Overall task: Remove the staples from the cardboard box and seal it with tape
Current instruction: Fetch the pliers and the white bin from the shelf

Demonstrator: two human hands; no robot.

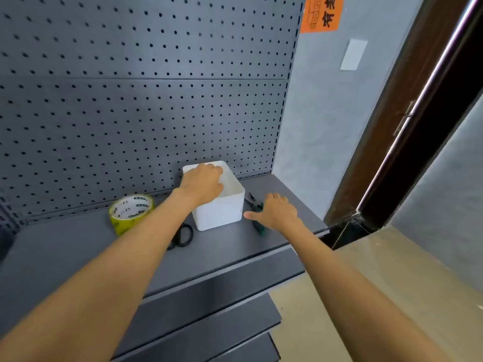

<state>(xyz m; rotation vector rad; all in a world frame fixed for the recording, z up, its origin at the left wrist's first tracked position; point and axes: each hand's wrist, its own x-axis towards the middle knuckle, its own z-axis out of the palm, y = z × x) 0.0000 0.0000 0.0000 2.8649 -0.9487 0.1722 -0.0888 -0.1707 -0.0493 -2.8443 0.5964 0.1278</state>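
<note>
**Tools being gathered; no cardboard box in view yet**

On the far left of the grey shelf (78, 246) a roll of yellow tape (131, 213) stands tilted on its edge, close to the pegboard back panel (130, 100). Just right of it lie black scissors (183, 235), partly hidden under the left forearm. The left hand (202, 182) reaches over the rim into an open white bin (222, 212); its fingers curl downward inside, and whether they hold anything cannot be told. Right of the bin lie green-handled pliers (257, 212), tips pointing toward the back panel. The right hand (275, 211) hovers directly over their handles, fingers loosely spread and thumb out, holding nothing; whether it touches them is unclear.

The cardboard box itself, the thing to be unstapled and taped, is nowhere in this view. This looks like the opening step: collecting tools for staple removal. The next move probably calls for the right hand to wrap around the pliers' handles and lift them off the shelf, while the left finishes in the bin.
</note>
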